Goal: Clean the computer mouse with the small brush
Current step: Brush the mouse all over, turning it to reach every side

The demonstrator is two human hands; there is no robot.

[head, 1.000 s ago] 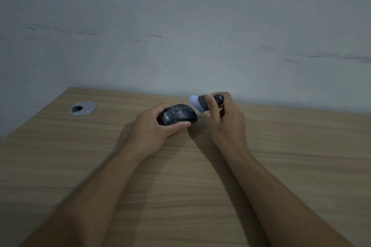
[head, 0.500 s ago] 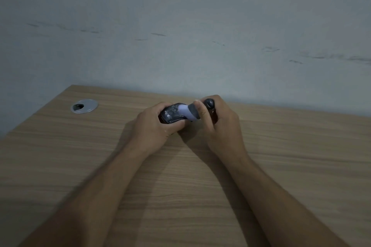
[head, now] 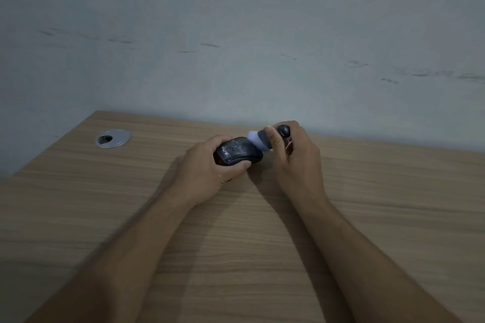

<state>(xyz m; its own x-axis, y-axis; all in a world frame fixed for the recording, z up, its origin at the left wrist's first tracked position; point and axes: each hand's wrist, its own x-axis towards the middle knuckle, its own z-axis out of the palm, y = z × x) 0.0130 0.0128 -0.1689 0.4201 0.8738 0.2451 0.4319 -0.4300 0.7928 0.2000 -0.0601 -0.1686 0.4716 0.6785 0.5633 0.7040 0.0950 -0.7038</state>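
Observation:
A dark computer mouse [head: 236, 152] rests on the wooden desk [head: 262, 257] near its far edge, tipped so its side faces me. My left hand [head: 207, 170] grips it from the left, thumb along its near side. My right hand [head: 296, 160] holds a small brush [head: 265, 139] with a dark handle and pale bristles. The bristles touch the mouse's upper right end. My fingers hide most of the brush handle.
A round silver cable grommet [head: 113, 138] is set into the desk at the far left. A plain grey wall [head: 236, 47] rises right behind the desk's far edge.
The brush swept left across the mouse half a second ago and has now drawn back to its right end. My left hand kept its hold on the mouse.

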